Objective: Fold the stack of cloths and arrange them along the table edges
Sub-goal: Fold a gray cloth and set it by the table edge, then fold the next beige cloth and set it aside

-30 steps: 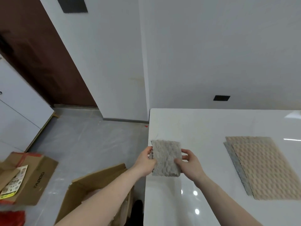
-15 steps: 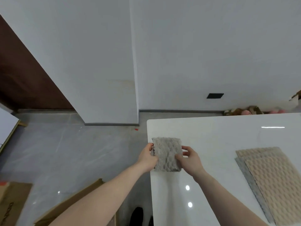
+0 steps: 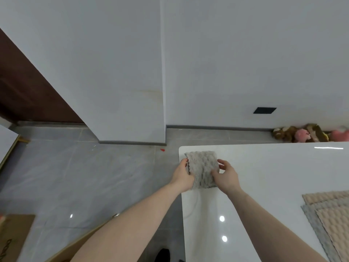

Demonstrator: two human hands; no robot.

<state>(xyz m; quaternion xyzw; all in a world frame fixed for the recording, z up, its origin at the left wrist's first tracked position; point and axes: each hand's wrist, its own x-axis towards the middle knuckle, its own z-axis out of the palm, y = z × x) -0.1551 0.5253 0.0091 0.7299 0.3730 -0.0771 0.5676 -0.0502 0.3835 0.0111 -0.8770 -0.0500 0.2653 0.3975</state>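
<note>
1. While both hands work near the centre of the head view, a folded grey cloth (image 3: 203, 168) with a bumpy weave sits at the far left corner of the white worktop (image 3: 264, 176), close to its rounded corner.
2. On the cloth's left edge, the left hand (image 3: 183, 173) grips with its thumb on top and its fingers curled round the side.
3. At the cloth's right edge, the right hand (image 3: 225, 176) pinches it, thumb lying on the fabric and fingers bent behind the edge.
4. Whether the cloth rests fully on the worktop or is lifted slightly off it cannot be told.
5. Both forearms reach in from the bottom of the frame, the left one crossing above the grey tiled floor (image 3: 85, 176), the right one above the glossy worktop.
6. At the lower right edge of the frame lies a stack of cloths (image 3: 332, 220), beige ones over a grey one, spread flat on the worktop and well apart from the hands.
7. In the lower left, part of a brown cardboard box (image 3: 15, 239) stands on the floor.
8. Against the white wall (image 3: 245, 63) at the right, just beyond the worktop's far edge, a heap of plush toys (image 3: 306, 134) in brown and pink lies on the floor.
9. Above them, a small dark rectangular plate (image 3: 264, 110) is set in the wall.
</note>
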